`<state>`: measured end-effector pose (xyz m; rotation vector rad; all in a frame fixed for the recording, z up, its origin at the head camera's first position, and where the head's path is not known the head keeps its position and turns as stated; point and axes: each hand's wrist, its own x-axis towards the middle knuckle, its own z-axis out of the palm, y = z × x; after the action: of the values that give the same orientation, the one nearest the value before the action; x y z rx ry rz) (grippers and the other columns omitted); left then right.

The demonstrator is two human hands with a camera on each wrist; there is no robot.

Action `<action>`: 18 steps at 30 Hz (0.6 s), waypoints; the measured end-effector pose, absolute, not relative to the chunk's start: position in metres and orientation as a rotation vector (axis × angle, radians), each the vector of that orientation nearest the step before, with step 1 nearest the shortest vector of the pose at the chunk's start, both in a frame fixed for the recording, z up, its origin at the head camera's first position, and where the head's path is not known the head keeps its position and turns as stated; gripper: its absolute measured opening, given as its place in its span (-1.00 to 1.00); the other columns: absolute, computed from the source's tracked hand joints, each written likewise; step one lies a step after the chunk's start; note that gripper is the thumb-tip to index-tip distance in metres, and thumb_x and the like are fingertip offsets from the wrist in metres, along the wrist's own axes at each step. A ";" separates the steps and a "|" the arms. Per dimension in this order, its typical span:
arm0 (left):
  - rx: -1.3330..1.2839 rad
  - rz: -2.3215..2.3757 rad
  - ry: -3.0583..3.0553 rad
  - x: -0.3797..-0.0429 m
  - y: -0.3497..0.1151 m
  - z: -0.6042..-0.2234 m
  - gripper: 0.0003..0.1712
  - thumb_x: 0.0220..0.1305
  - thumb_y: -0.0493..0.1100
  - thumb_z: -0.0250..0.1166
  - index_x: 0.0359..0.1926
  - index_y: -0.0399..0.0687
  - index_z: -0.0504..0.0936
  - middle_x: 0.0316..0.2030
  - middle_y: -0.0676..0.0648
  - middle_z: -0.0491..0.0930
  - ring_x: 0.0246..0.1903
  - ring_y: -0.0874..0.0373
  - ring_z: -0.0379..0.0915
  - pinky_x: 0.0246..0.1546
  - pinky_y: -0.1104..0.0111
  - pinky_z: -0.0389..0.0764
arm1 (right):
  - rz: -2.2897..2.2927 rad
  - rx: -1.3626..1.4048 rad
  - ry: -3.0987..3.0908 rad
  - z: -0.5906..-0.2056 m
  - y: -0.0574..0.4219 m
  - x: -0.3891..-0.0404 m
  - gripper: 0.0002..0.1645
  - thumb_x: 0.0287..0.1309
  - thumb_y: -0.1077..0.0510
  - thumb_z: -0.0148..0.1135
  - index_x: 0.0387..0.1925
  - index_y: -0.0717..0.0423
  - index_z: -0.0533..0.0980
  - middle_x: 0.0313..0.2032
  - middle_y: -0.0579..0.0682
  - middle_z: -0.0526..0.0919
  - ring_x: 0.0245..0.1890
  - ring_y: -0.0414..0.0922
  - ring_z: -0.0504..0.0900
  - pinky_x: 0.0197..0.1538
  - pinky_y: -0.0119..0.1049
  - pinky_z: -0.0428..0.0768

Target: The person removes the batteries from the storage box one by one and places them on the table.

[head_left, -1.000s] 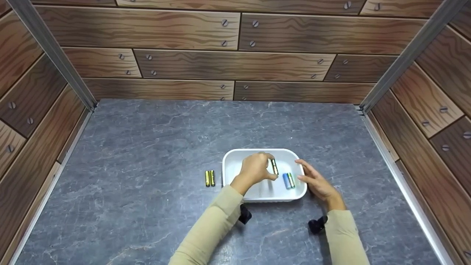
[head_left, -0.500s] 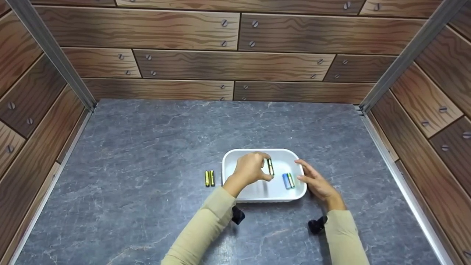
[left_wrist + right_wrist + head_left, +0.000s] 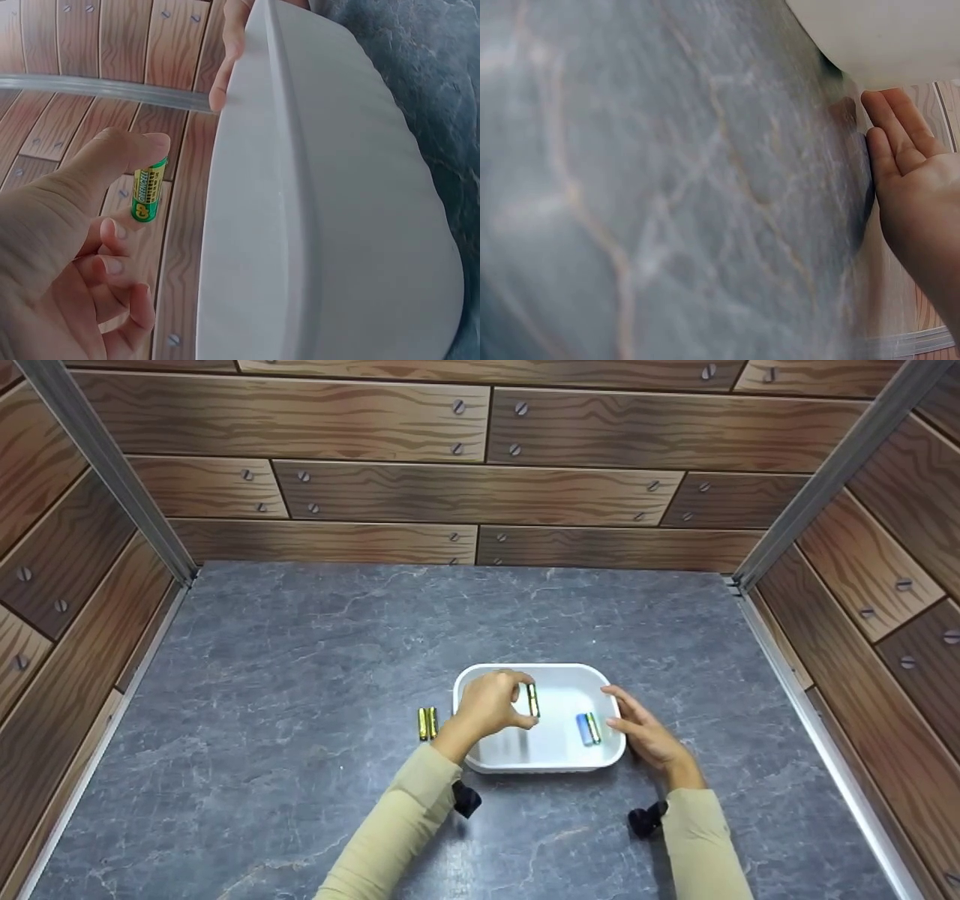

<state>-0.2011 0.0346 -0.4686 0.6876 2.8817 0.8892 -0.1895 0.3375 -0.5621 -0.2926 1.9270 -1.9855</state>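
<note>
In the head view, my left hand (image 3: 487,703) is over the left half of a white plastic tray (image 3: 544,766). Thumb and forefinger pinch a green and yellow battery (image 3: 150,191) by its two ends, while the other fingers curl loosely below. That battery (image 3: 532,700) is above the tray's floor. Inside, near the right end, lie a blue battery (image 3: 583,730) and a green one (image 3: 593,728), side by side. My right hand (image 3: 651,735) rests against the tray's right end, thumb tip and fingertip at the rim, fingers fairly straight. The right wrist view shows this hand's fingers (image 3: 891,124) close by the tray's outer wall.
Left of the tray, two gold batteries (image 3: 427,724) lie parallel on the grey marbled tabletop (image 3: 300,697). Wood-patterned panels (image 3: 375,491) and metal corner posts (image 3: 105,472) enclose the table at the back and sides.
My left hand has moved steadily left across the tray, carrying the pinched battery with it. The right hand, the tray and the other batteries stay where they were.
</note>
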 end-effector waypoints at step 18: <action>0.647 0.906 2.861 -0.198 0.002 -0.473 -0.37 -0.17 0.06 0.57 0.01 0.07 0.66 -0.51 0.12 0.38 -0.53 0.30 0.16 -0.53 0.45 0.15 | -1.999 -0.280 1.914 -0.563 0.337 -0.190 -0.38 0.30 0.30 0.04 0.34 -0.17 0.26 0.19 -0.36 0.38 0.17 -0.40 0.40 0.16 -0.49 0.44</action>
<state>-0.1984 0.0017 -0.4725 0.6472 2.8609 0.9063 -0.1902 0.3371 -0.5630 -0.2798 1.9141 -1.9995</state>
